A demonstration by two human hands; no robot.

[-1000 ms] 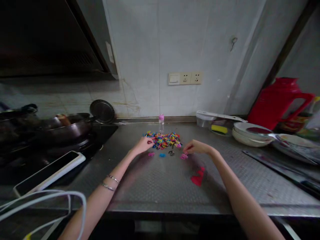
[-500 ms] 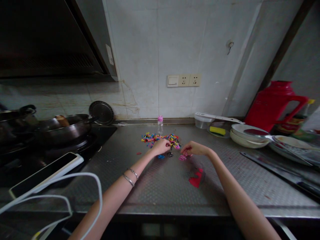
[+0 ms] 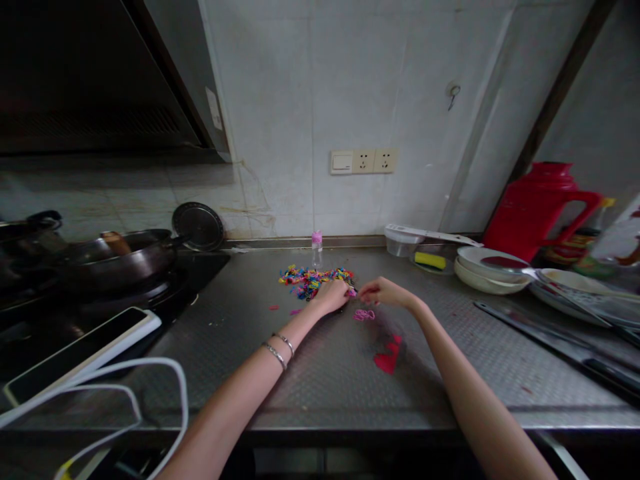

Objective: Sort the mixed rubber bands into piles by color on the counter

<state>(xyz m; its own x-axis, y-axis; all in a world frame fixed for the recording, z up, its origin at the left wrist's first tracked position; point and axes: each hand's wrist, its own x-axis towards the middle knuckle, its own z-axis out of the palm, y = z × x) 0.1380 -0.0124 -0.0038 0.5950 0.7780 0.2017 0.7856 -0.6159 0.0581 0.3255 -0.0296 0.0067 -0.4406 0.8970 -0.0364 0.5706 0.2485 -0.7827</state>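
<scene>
A pile of small, many-coloured rubber bands [image 3: 307, 277] lies on the metal counter. At the pile's right edge my left hand [image 3: 331, 295] reaches in with its fingertips drawn together; whatever they pinch is hidden. Just right of it, my right hand [image 3: 387, 292] hovers over the counter, its fingers loosely bent and apart, nothing visible in them. Below those fingers sits a small separate group of pink bands [image 3: 365, 315]. My left forearm and hand partly cover the counter in front of the pile. Behind the pile stands a small clear bottle with a pink cap [image 3: 317, 247].
Nearer me lies a red scrap [image 3: 388, 357]. Stacked bowls [image 3: 487, 281], a long dark-handled utensil [image 3: 540, 340] and a red thermos jug [image 3: 525, 210] are at right. A pan [image 3: 130, 260] is on the stove at left, with a white cable [image 3: 183, 387] in front.
My left hand has moved slightly right along the pile's edge. My right hand has lifted off the pink bands, its fingers loosening. The view has shifted a little.
</scene>
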